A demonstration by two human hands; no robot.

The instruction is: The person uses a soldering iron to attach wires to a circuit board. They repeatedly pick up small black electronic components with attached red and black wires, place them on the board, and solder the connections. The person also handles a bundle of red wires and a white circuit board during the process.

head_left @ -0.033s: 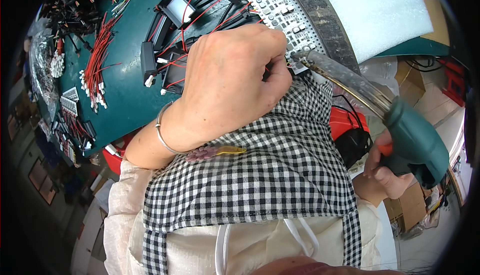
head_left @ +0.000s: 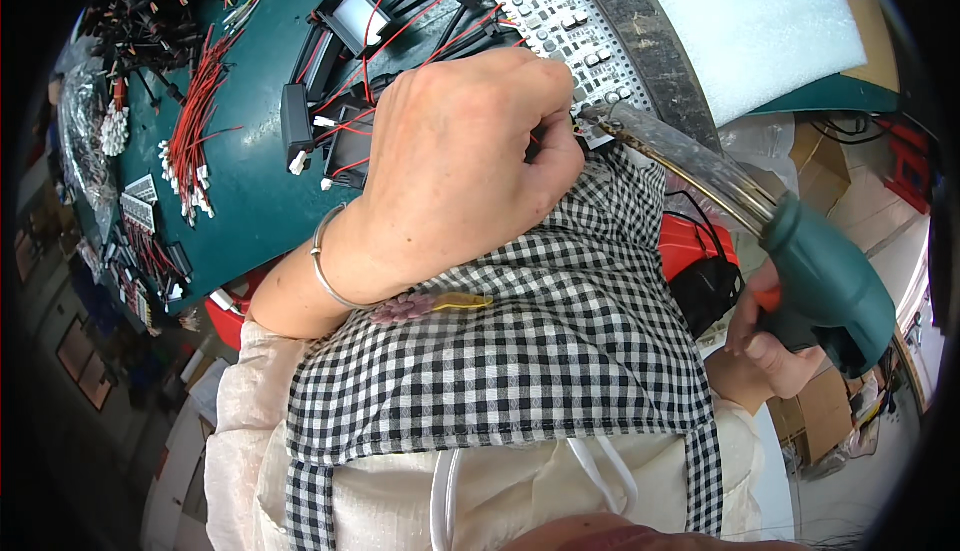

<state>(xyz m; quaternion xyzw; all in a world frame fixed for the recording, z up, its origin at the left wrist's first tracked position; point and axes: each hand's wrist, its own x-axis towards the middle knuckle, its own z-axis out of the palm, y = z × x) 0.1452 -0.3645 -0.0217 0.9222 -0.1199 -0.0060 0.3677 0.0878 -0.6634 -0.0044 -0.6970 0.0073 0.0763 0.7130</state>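
My left hand is closed in a pinch at the near end of a white circuit board panel. A trace of red shows between its thumb and forefinger, but what they grip is mostly hidden. My right hand is wrapped round the handle of a green soldering gun with an orange-red trigger. The gun's long metal shaft slants up and left. Its tip meets the panel's near end, just right of my left fingertips; whether it touches a joint is too small to tell.
Black housings with red and black wires lie beyond my left hand on the green table. Wire bundles and black cables lie further left. A dark strip borders the panel, with white foam to its right.
The soldering gun and my right hand have shifted very slightly to the left. My left hand and the panel have stayed where they were.
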